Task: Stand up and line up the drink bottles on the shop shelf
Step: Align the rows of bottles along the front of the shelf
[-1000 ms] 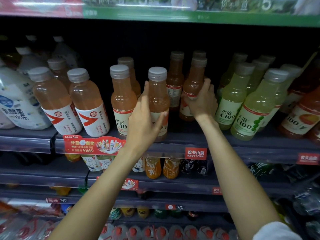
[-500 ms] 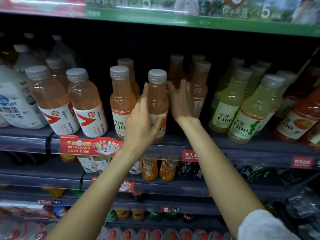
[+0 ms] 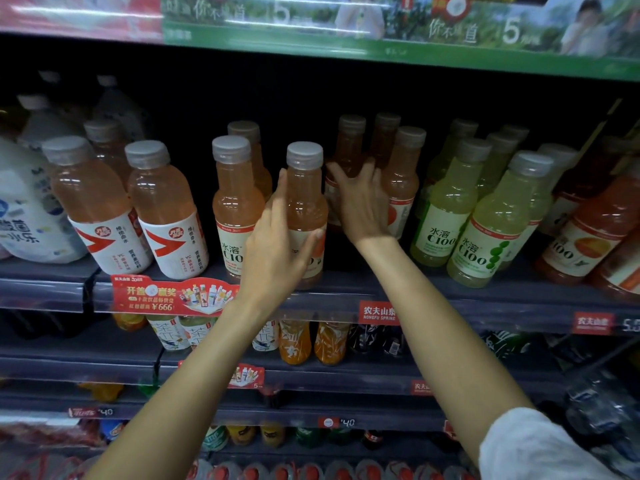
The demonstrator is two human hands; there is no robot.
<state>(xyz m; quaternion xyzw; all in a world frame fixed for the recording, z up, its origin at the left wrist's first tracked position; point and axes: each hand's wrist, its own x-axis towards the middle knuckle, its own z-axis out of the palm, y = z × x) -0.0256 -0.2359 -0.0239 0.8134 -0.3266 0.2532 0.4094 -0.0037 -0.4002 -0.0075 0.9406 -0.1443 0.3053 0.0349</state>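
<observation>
We see the front pink bottle (image 3: 306, 209) upright at the shelf (image 3: 433, 289) edge, our left hand (image 3: 280, 244) wrapped round it, our right hand (image 3: 362, 202) spread, reaching toward the pink bottles behind (image 3: 401, 181), yet to be lined up.

A shop's drinks aisle — tiered dark shelves (image 3: 450, 296) packed with rows of bottled drinks (image 3: 498, 230), red brand and price tags (image 3: 379, 311) clipped along the edges, a promotional card (image 3: 173, 297) at eight o'clock — advertising banner (image 3: 381, 26) at twelve.
</observation>
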